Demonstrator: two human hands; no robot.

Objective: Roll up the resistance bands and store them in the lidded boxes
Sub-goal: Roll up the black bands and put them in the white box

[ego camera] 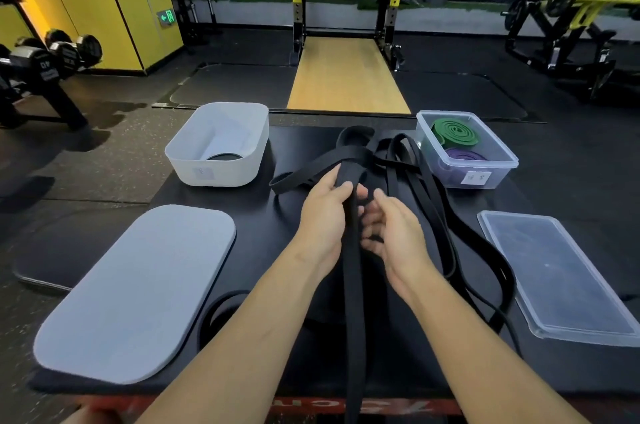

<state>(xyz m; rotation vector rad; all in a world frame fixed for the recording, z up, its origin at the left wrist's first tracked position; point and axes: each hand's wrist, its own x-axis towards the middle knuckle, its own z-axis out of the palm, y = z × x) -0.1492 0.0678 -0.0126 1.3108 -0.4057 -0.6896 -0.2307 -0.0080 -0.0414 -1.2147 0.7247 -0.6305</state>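
A wide black resistance band (352,271) runs from the table's middle down past the near edge. My left hand (323,215) grips it near its top, fingers wrapped over the strap. My right hand (391,233) is right beside it, fingers curled and apart, touching the band's right side without a clear hold. More black bands (412,163) lie tangled behind and to the right. A white opaque box (239,170) at back left holds a rolled black band (224,157). A clear box (498,165) at back right holds a rolled green band (455,132) and a purple one (465,157).
The grey-white lid (138,288) lies flat at front left, the clear lid (561,278) at front right, both on the black table (263,354). A dumbbell rack (45,70) stands at the far left, a squat rack (346,7) straight ahead beyond the table.
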